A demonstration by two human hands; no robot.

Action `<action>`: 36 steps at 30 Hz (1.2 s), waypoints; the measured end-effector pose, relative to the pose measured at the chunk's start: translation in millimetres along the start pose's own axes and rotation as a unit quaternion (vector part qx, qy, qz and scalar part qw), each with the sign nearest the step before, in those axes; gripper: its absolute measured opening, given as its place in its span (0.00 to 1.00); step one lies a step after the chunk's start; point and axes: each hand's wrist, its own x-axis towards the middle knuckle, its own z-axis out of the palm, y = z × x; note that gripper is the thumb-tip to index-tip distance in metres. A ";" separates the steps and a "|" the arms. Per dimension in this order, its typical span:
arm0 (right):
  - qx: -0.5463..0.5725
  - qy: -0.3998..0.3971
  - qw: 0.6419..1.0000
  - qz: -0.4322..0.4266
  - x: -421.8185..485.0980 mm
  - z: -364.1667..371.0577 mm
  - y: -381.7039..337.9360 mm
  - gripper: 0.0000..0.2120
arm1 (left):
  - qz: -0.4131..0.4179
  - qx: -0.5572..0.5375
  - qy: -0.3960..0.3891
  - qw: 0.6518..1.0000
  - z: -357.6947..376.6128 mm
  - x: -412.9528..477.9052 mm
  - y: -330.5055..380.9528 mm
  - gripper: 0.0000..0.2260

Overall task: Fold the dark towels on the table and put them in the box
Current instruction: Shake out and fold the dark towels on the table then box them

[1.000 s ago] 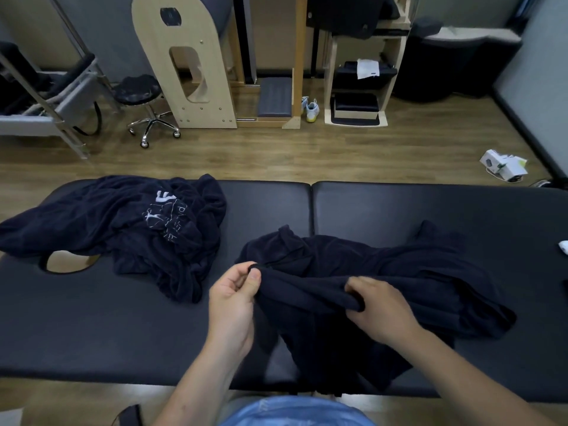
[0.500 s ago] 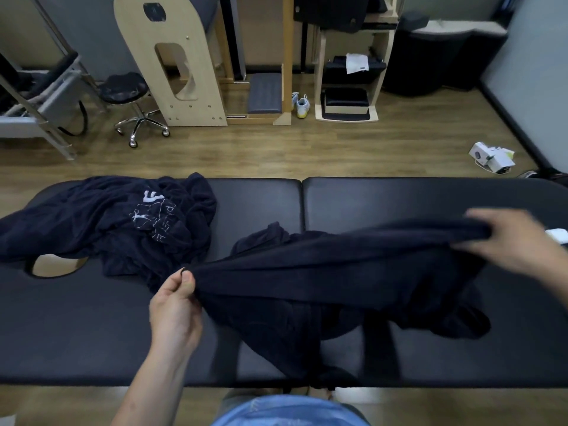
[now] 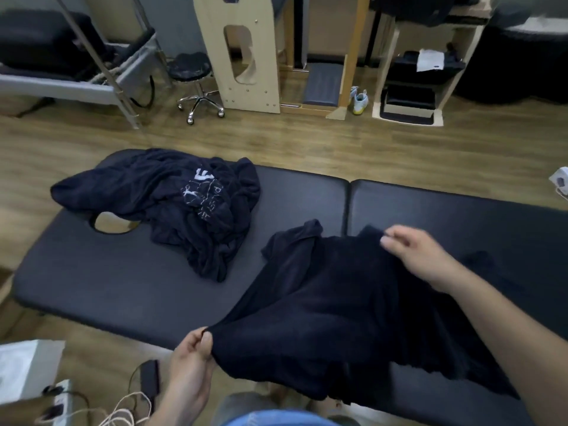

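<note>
- Wood-floor room w/ a black padded counter across the middle. A seam splits it into two pads just beyond the right hand. An oval face hole sits far left of both hands.
- Left hand is at the near counter edge, thumb & fingers pinched tight on one corner of a dark towel.
- Right hand is up & to the right of the left hand, farther over the counter. Its fingers are curled on the towel's far edge, holding it raised. The fingertips are blurred, so the exact grip is hard to read, but cloth is clamped in them.
- Towel is stretched btw. both hands. Its lower part hangs over the near counter edge below the right forearm, & a crumpled flap lies on the counter just left of the right hand.
- 2nd dark towel, w/ white print, lies in a rumpled heap on the counter, well beyond the left hand & apart from the held towel. It overlaps the face hole's rim.
- On the floor near the left hand: a dark adapter, pale cables & a white object cut by the frame edge; can't tell what it is.
- Far beyond both hands: a black stool on chrome wheels, a pale wooden arch panel, a pair of light shoes & a wooden shelf unit w/ dark items.
</note>
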 end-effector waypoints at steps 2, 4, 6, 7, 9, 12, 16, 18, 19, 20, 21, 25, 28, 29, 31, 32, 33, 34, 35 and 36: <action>0.197 0.057 0.979 0.011 29.4 -7.7 -38.2 0.13 | 0.008 -0.012 0.017 1.000 -8.6 -2.4 0.1 0.08; 0.276 0.077 0.958 -0.001 59.5 -8.9 -71.6 0.11 | 0.020 -0.016 0.030 0.999 -17.0 -3.3 0.0 0.08; 0.193 0.028 0.980 -0.023 81.7 16.0 -82.2 0.11 | 0.038 -0.004 0.031 0.999 -28.3 -0.4 0.8 0.07; 0.107 -0.016 0.994 -0.024 89.2 35.8 -74.7 0.15 | 0.047 0.014 0.034 0.998 -35.7 2.6 -0.5 0.07; -0.057 -0.106 0.993 -0.007 103.4 76.2 -45.3 0.21 | 0.053 0.067 0.054 0.995 -48.2 6.7 -5.5 0.06; -0.202 -0.187 0.960 0.040 111.9 112.1 -16.3 0.16 | 0.035 0.151 0.055 0.986 -66.8 12.6 -21.4 0.11; -0.259 -0.240 0.934 0.047 114.2 133.5 -22.8 0.05 | 0.039 0.287 0.010 0.957 -75.4 15.7 -31.9 0.16; -0.226 -0.213 0.951 -0.007 126.0 140.8 -29.2 0.02 | 0.060 0.341 0.016 0.938 -71.8 16.6 -32.5 0.16; -0.143 -0.188 0.972 -0.002 132.0 142.7 -36.1 0.03 | 0.066 0.354 0.023 0.933 -69.8 16.9 -32.1 0.17; -0.026 -0.166 0.985 0.023 138.1 144.9 -46.2 0.06 | 0.070 0.362 0.032 0.929 -70.0 17.8 -33.8 0.17; 0.064 -0.146 0.986 0.054 146.6 147.0 -53.3 0.08 | 0.068 0.366 0.039 0.927 -69.2 17.5 -35.0 0.17; -0.087 -0.199 0.976 -0.006 172.6 157.5 -48.4 0.09 | 0.031 0.369 0.052 0.928 -74.9 15.3 -45.6 0.14; -0.296 -0.238 0.925 -0.030 175.2 163.5 -21.6 0.12 | 0.035 0.376 0.049 0.925 -79.6 13.3 -50.3 0.12; -0.305 -0.228 0.924 -0.027 174.6 164.1 -17.8 0.12 | 0.036 0.380 0.049 0.923 -79.2 12.8 -50.8 0.12; -0.260 -0.198 0.945 -0.010 174.1 166.2 -15.1 0.09 | 0.027 0.382 0.055 0.922 -77.8 11.1 -51.1 0.13; -0.215 -0.188 0.958 0.014 173.2 168.1 -15.2 0.06 | 0.019 0.379 0.055 0.924 -77.4 11.0 -51.3 0.12; -0.167 -0.179 0.969 0.038 172.3 170.6 -16.1 0.04 | 0.011 0.372 0.053 0.927 -77.1 11.3 -51.0 0.12; -0.124 -0.173 0.976 0.057 171.6 172.5 -19.4 0.02 | 0.005 0.364 0.052 0.930 -77.1 12.1 -51.0 0.13; -0.082 -0.173 0.979 0.069 172.0 173.6 -22.4 0.02 | -0.001 0.358 0.051 0.932 -77.2 12.4 -50.8 0.12; -0.037 -0.179 0.980 0.084 172.5 174.1 -25.6 0.04 | -0.007 0.354 0.050 0.934 -77.3 12.4 -50.3 0.12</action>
